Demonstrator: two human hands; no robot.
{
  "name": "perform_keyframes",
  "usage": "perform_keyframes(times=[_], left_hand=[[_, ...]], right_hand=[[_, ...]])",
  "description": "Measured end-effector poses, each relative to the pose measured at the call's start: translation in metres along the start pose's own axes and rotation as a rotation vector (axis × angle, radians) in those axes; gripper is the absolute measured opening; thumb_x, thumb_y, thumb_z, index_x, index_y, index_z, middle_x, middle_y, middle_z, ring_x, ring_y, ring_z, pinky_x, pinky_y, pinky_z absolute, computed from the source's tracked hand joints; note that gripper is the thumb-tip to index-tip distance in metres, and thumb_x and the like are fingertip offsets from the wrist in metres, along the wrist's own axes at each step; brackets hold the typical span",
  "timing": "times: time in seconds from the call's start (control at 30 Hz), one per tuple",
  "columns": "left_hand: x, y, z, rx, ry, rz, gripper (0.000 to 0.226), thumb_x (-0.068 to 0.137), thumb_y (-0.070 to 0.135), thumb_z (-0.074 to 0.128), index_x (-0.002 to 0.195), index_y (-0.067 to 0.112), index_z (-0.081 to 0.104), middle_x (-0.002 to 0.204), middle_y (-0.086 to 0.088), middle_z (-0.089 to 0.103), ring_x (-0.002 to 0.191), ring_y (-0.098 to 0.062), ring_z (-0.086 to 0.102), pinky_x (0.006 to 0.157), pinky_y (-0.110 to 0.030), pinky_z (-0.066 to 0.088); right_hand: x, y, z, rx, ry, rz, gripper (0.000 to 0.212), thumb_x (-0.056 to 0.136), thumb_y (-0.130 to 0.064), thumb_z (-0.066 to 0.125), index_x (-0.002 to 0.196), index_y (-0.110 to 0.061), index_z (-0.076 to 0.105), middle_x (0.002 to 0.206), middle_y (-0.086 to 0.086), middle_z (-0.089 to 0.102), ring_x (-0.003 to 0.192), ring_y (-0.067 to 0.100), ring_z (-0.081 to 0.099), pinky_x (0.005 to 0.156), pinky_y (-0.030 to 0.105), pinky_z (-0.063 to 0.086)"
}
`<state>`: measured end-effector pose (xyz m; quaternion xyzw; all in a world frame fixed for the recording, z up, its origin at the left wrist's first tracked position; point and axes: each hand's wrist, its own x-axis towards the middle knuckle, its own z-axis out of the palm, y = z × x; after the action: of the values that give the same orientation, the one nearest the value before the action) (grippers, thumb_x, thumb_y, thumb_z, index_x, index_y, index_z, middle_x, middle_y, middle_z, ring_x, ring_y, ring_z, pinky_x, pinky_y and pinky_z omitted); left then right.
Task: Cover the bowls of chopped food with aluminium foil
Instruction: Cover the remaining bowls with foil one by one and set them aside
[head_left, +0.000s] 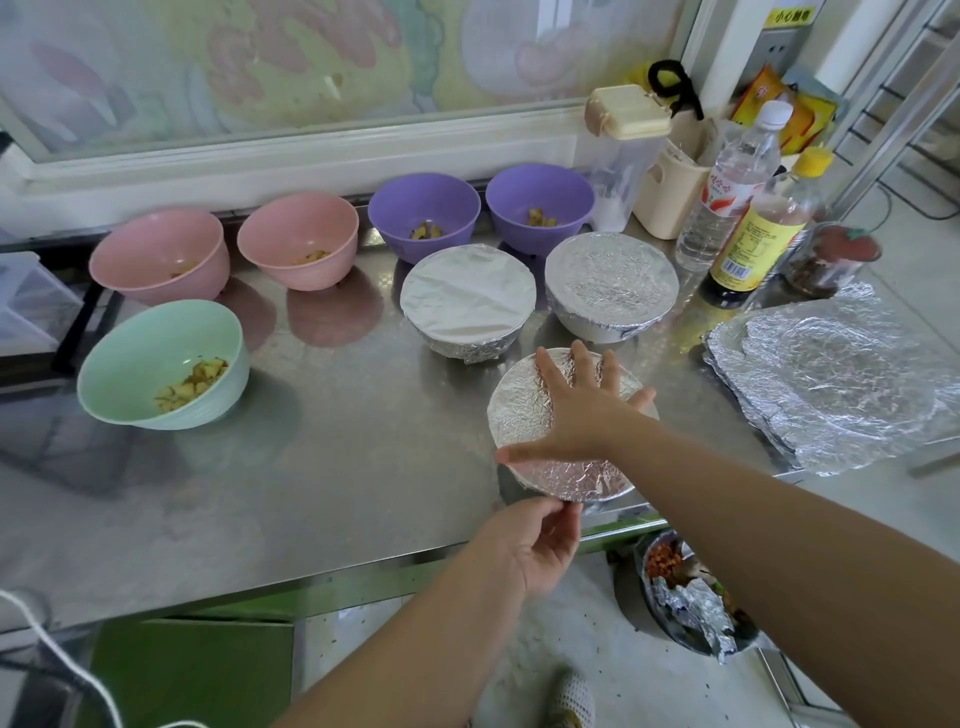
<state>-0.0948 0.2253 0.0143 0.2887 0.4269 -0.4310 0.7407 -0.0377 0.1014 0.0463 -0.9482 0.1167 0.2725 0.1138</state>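
— Nearest us, our left grip (540, 545) pinches the foil (519, 421) at the bowl (597, 480)'s near rim.
— And our right grip (582, 410)?
— Released, fingers spread flat on that foil, near the tabletop (311, 467)'s front edge.

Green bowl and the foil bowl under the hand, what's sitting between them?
Nothing. In the head view, only bare steel table lies between the green bowl and the foil-covered bowl the right hand presses.

Yellow wall sign (792, 15) reading 小心触电, labels on clear bottle (727, 195) and dark bottle (753, 249) illegible
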Motion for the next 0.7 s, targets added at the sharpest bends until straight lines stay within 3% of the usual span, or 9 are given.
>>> perform_keyframes(times=[0.17, 0.27, 0.33, 0.4, 0.47, 0.53, 0.7], left_hand=[[-0.002, 0.006, -0.006, -0.014, -0.044, -0.020, 0.011, 0.092, -0.015, 0.055, 0.084, -0.013, 0.061, 0.069, -0.025, 0.069, 0.050, -0.031, 0.069, 0.047, -0.036, 0.060], [-0.010, 0.021, -0.010, -0.042, -0.112, -0.007, 0.016, 0.092, -0.018, 0.044, 0.096, -0.013, 0.058, 0.088, -0.026, 0.066, 0.082, -0.042, 0.071, 0.054, -0.053, 0.060], [-0.019, 0.034, -0.009, -0.070, -0.136, -0.001, 0.026, 0.094, -0.008, 0.035, 0.111, -0.011, 0.055, 0.108, -0.028, 0.064, 0.112, -0.046, 0.062, 0.072, -0.062, 0.058], [-0.023, 0.043, -0.008, -0.067, -0.122, -0.025, 0.042, 0.099, 0.008, 0.031, 0.136, -0.007, 0.044, 0.134, -0.032, 0.053, 0.126, -0.058, 0.046, 0.094, -0.070, 0.043], [-0.022, 0.050, -0.008, -0.041, -0.088, -0.056, 0.057, 0.102, 0.022, 0.029, 0.155, 0.003, 0.019, 0.154, -0.034, 0.030, 0.130, -0.067, 0.033, 0.107, -0.072, 0.027], [-0.020, 0.055, -0.006, -0.007, -0.083, -0.072, 0.064, 0.105, 0.033, 0.026, 0.158, 0.007, 0.003, 0.160, -0.030, 0.018, 0.131, -0.068, 0.029, 0.113, -0.070, 0.018], [-0.028, 0.063, 0.002, 0.064, -0.128, -0.067, 0.071, 0.104, 0.043, 0.024, 0.158, 0.005, -0.002, 0.161, -0.031, 0.009, 0.138, -0.066, 0.015, 0.117, -0.067, 0.012]], right_hand=[[0.000, 0.000, 0.001, -0.006, 0.006, 0.001, 0.147, 0.048, -0.102, 0.056, 0.155, -0.042, -0.025, 0.164, 0.002, -0.033, 0.150, 0.041, -0.029, 0.107, 0.082, -0.003], [0.000, 0.000, 0.001, -0.001, 0.005, 0.000, 0.146, 0.048, -0.101, 0.057, 0.155, -0.042, -0.025, 0.164, 0.002, -0.034, 0.150, 0.040, -0.029, 0.107, 0.082, -0.004], [0.000, -0.001, 0.001, -0.004, 0.007, 0.000, 0.146, 0.049, -0.101, 0.057, 0.155, -0.042, -0.025, 0.164, 0.003, -0.034, 0.150, 0.040, -0.029, 0.108, 0.081, -0.004], [-0.001, -0.001, 0.001, -0.013, 0.010, 0.000, 0.146, 0.049, -0.102, 0.056, 0.154, -0.042, -0.026, 0.164, 0.003, -0.034, 0.150, 0.041, -0.029, 0.108, 0.082, -0.004], [-0.001, -0.001, 0.001, -0.024, 0.007, 0.002, 0.146, 0.050, -0.102, 0.055, 0.154, -0.042, -0.027, 0.164, 0.003, -0.034, 0.149, 0.041, -0.029, 0.108, 0.082, -0.004], [-0.002, -0.001, 0.001, -0.031, 0.010, 0.003, 0.145, 0.051, -0.101, 0.055, 0.154, -0.042, -0.027, 0.164, 0.003, -0.034, 0.149, 0.041, -0.029, 0.108, 0.081, -0.003], [-0.002, -0.002, 0.002, -0.035, 0.015, 0.008, 0.144, 0.052, -0.101, 0.055, 0.154, -0.041, -0.028, 0.163, 0.004, -0.035, 0.149, 0.041, -0.029, 0.109, 0.081, -0.003]])
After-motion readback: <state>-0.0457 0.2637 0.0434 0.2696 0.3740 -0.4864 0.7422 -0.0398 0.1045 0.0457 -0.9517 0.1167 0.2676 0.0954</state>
